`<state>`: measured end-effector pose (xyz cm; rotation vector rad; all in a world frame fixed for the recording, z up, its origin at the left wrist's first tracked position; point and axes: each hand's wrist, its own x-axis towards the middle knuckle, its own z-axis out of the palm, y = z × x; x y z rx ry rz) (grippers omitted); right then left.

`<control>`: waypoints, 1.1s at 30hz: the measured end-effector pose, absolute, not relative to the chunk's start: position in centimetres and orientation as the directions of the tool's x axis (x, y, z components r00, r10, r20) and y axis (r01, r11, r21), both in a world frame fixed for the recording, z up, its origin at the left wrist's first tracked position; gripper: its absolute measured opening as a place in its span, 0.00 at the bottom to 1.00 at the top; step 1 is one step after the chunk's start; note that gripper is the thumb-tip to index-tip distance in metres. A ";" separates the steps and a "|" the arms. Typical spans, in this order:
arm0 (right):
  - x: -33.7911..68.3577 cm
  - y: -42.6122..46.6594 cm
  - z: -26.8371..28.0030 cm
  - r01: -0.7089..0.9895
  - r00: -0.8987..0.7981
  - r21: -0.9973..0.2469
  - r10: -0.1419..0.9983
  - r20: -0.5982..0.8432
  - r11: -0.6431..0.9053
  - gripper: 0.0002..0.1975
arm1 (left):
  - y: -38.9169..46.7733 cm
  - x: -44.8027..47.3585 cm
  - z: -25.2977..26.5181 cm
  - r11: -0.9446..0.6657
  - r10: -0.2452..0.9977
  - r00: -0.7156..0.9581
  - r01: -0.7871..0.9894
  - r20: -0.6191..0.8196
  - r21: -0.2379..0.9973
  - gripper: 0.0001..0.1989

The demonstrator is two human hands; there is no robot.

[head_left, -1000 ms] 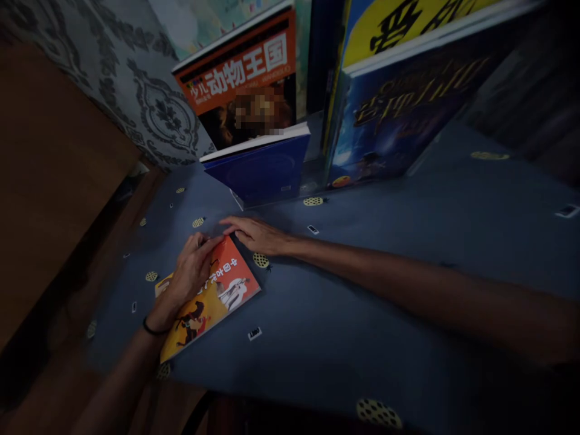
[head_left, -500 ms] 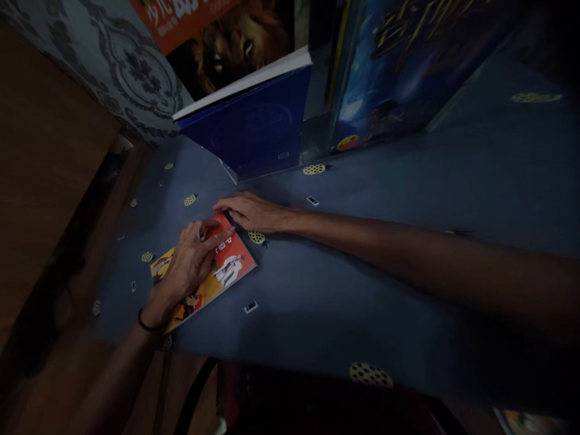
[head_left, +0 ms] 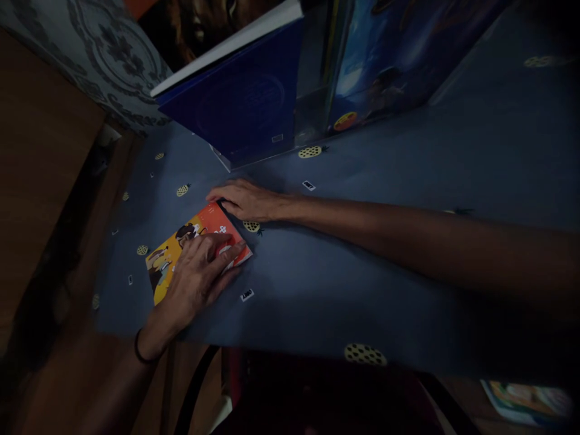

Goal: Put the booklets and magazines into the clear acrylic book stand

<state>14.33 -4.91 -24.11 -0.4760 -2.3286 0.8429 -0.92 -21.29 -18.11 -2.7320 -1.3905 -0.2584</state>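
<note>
A thin picture book with a yellow and orange-red cover lies closed on the table. Flat across its lower right part rests my left hand, fingers stretched out, a dark band round its wrist. My right hand lies at the book's upper right corner, with its fingers loosely extended and apart. Its thumb and fingertips are by the orange end of the cover. Part of the cover is hidden under my left hand.
A dark blue book stands in a clear holder behind my hands. Farther right, a blue illustrated book stands upright. The pineapple-print tablecloth covers the table. A chair arm shows below the front edge.
My left hand has slid over the cover toward the near right edge, uncovering its pictures on the far side. My right hand stays by the corner. The view has shifted slightly.
</note>
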 end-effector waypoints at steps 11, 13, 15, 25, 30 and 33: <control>14.2 -4.6 -24.4 0.114 -0.739 -0.652 0.503 0.448 0.749 0.17 | -21.5 -0.7 -17.5 -0.579 0.809 0.559 0.812 0.181 0.080 0.18; 14.1 -4.6 -24.3 0.103 -0.743 -0.656 0.496 0.449 0.748 0.17 | -21.5 -0.7 -17.4 -0.575 0.811 0.557 0.815 0.178 0.073 0.18; 14.1 -4.7 -24.3 0.096 -0.742 -0.659 0.495 0.452 0.746 0.18 | -21.5 -0.6 -17.5 -0.573 0.811 0.556 0.818 0.181 0.058 0.17; 14.1 -4.6 -24.5 0.095 -0.729 -0.633 0.487 0.481 0.768 0.17 | -21.9 -0.4 -18.5 -0.595 0.773 0.581 0.803 0.256 -0.026 0.18; 14.0 -4.7 -24.3 0.123 -0.743 -0.627 0.490 0.456 0.769 0.17 | -22.2 -0.5 -18.7 -0.588 0.784 0.584 0.807 0.211 -0.052 0.18; 14.2 -4.8 -24.1 0.130 -0.764 -0.618 0.476 0.436 0.775 0.16 | -22.3 -0.6 -18.7 -0.594 0.780 0.593 0.802 0.201 -0.057 0.19</control>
